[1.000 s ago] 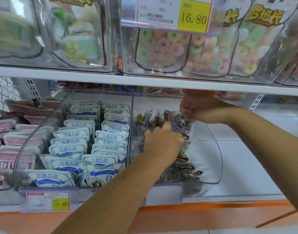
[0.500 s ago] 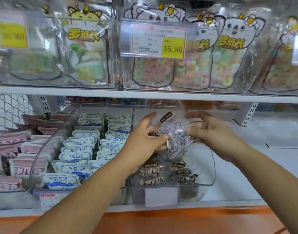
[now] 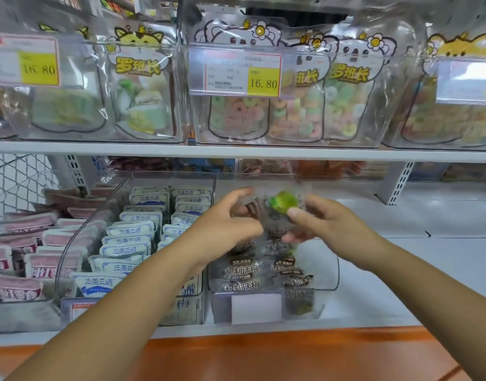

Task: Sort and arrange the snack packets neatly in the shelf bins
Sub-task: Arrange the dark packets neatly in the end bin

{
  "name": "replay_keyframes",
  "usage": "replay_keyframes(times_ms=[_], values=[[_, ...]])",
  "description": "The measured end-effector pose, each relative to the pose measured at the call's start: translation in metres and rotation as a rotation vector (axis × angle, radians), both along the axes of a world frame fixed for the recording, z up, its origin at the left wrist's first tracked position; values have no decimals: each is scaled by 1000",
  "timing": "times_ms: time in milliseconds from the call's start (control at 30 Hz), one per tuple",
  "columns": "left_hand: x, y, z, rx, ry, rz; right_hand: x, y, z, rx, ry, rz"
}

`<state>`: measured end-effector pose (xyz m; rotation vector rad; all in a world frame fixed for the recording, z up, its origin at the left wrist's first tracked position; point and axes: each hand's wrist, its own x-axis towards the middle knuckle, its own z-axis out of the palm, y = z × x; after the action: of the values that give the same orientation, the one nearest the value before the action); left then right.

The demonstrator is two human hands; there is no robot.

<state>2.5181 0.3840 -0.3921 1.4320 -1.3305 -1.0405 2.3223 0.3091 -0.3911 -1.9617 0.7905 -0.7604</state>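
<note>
I hold a clear snack packet (image 3: 281, 205) with a green print between both hands, just above the clear bin (image 3: 331, 273). My left hand (image 3: 222, 229) grips the packet's left edge, thumb raised. On the right edge, my right hand (image 3: 330, 226) pinches it with thumb and fingers. Several dark plum packets (image 3: 242, 272) with white lettering lie in the bin below. The packet is blurred, so its label cannot be read.
A neighbouring clear bin holds rows of blue-and-white packets (image 3: 132, 235). Pink packets (image 3: 22, 224) fill the far left. Bare white shelf (image 3: 429, 257) lies to the right. The upper shelf (image 3: 236, 152) carries bins of candy bags (image 3: 299, 116) with price tags. An orange edge (image 3: 291, 350) runs below.
Both hands came up out of the bin with the packet. It has turned between them, and its green print now faces me. The view has tilted upward.
</note>
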Motion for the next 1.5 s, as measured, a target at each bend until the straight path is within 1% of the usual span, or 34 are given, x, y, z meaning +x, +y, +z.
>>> replay_keyframes(times_ms=[33,67,100,200,233,300,367,400,433,533,600,667,767,833,900,933,1000,1067,1167,1300,1367,1433,1467,1500], values=[[1,1,0,-20,-157,20,-2,-1,2,113,-16,2],[0,3,1,-43,-211,41,-4,-2,3,139,13,4],[1,3,-1,-46,-185,42,-5,-4,2,128,49,6],[-2,0,-5,-7,74,20,-2,-1,-1,153,73,13],[-2,-1,-5,-22,87,20,0,0,0,161,48,-2],[-2,-3,-5,-91,13,54,1,-3,3,126,-9,-87],[-2,-6,-5,-176,-153,80,-2,-6,8,45,-40,-190],[-3,-6,-5,-206,-234,84,-2,-6,11,-5,-26,-197],[-4,-7,-5,-233,-287,89,-3,-7,13,-55,16,-168],[-12,-9,-6,-280,-360,74,-5,-6,17,-249,266,-108],[-15,-10,-9,-236,-436,73,-8,-10,17,-349,380,-159],[-14,-12,-15,-171,-560,66,-12,-11,18,-387,494,-214],[-12,-11,-21,-114,-793,11,-10,-6,9,-458,639,-154],[-12,-10,-23,-91,-877,-47,-3,-2,-4,-542,727,-93],[-11,-10,-22,-64,-900,-75,4,-2,-13,-629,865,-56],[-10,-10,-21,-55,-902,-86,5,-2,-12,-618,893,-44],[-8,-11,-19,-45,-928,-120,5,-3,-6,-567,852,-27],[-8,-10,-18,-38,-958,-152,4,-7,-4,-642,863,-27],[-8,-11,-16,-31,-963,-159,11,-11,-11,-793,980,-93],[-10,-12,-17,-17,-956,-167,25,-19,-25,-862,1115,-85],[-11,-13,-18,-26,-953,-149,28,-24,-26,-861,1131,-67],[-12,-16,-20,-61,-956,-109,28,-27,-19,-815,1141,-7],[-13,-17,-21,-75,-961,-88,27,-28,-12,-742,1155,51],[-14,-18,-22,-85,-971,-75,25,-28,-2,-614,1135,105]])
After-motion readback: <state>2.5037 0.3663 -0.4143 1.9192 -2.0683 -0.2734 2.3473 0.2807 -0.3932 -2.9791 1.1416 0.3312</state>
